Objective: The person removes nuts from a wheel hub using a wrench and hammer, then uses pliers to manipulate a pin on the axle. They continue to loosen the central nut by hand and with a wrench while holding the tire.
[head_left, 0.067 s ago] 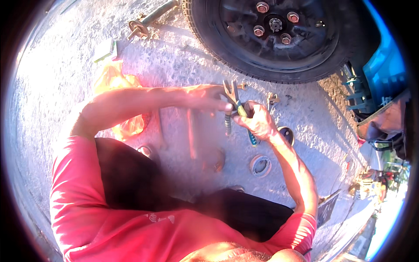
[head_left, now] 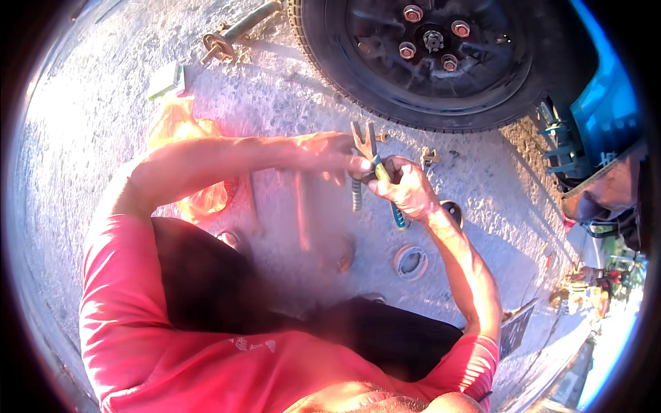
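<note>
My right hand (head_left: pixel 406 187) grips a pair of pliers (head_left: pixel 372 155) with green and blue handles, jaws open and pointing up. My left hand (head_left: pixel 334 153) reaches across from the left and its fingers pinch something at the pliers, just below the jaws. A threaded bolt (head_left: pixel 357 195) hangs down under my left fingers. Both hands meet above the concrete ground (head_left: pixel 289 103), in front of a black vehicle wheel (head_left: pixel 427 55).
An orange plastic bag (head_left: pixel 180 124) lies on the ground to the left. Round metal rings (head_left: pixel 411 261) and small parts lie near my knees. A long metal tool (head_left: pixel 237 33) and a small box (head_left: pixel 166 79) lie at the top left. A blue vehicle body (head_left: pixel 606 110) is at right.
</note>
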Demonstrator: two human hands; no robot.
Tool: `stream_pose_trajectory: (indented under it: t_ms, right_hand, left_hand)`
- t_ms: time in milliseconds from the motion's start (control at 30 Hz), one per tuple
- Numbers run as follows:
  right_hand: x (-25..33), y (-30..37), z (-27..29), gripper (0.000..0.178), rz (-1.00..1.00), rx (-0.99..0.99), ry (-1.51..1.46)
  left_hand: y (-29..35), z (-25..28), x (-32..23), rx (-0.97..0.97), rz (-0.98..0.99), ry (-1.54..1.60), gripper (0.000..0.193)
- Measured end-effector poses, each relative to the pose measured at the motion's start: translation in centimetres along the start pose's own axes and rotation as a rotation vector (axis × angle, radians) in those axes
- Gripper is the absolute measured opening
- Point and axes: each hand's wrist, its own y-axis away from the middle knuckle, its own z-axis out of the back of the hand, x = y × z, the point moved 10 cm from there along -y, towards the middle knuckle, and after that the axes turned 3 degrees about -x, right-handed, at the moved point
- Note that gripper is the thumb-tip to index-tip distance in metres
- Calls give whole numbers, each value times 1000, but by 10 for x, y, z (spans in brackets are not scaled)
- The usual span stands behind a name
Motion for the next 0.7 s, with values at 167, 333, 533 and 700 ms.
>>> stream_pose_trajectory:
  t_ms: [167, 333, 533, 700]
  right_hand:
    - [10, 8, 0, 59, 5, 42, -484]
    - [0, 29, -19, 59, -26, 119, -573]
    - [-3, 42, -52, 52, -83, 325, -584]
    - [3, 39, 22, 42, -118, -54, -335]
  left_hand:
    - [9, 9, -73, -56, -186, 55, 52]
    - [11, 8, -82, -73, -165, 254, 45]
    - [-5, 4, -98, -82, -299, 273, 44]
    - [-6, 46, -75, -233, -122, 0, 61]
